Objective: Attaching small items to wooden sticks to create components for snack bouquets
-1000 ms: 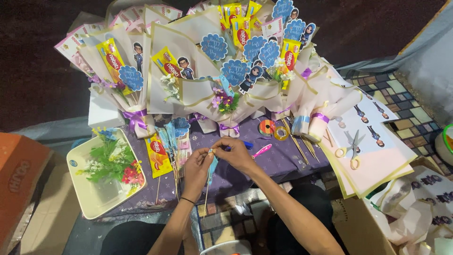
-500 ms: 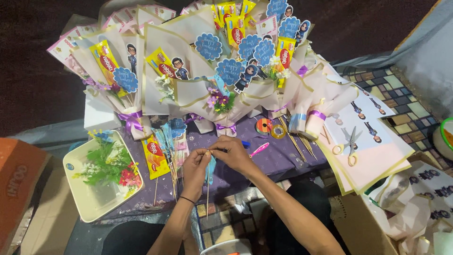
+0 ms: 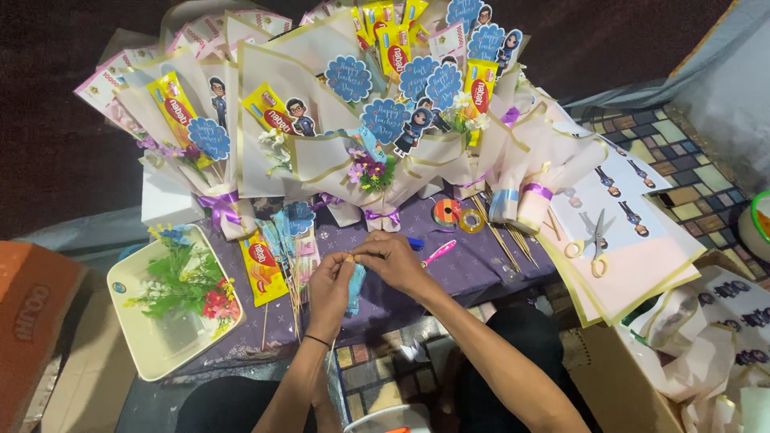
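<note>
Cream tray [image 3: 140, 353] w/ artificial flowers [image 3: 188, 281]; fingers [image 3: 353, 258] pinch stick.

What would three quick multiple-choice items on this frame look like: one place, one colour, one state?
1. Where are the scissors?
A. in the cream tray
B. on the sheets of paper to the person's right
C. in the left hand

2. What colour is the tablecloth under the hands?
A. purple
B. green
C. white

3. How do the two hands stand?
A. far apart, palms flat
B. one is out of view
C. close together, fingertips pinching a small thing with a pale blue piece

Answers:
1 B, the scissors lie on the stacked sheets, untouched by either hand.
2 A, the bare cloth beside the tape rolls is purple.
3 C, the left hand and right hand meet over the small thing.
</note>
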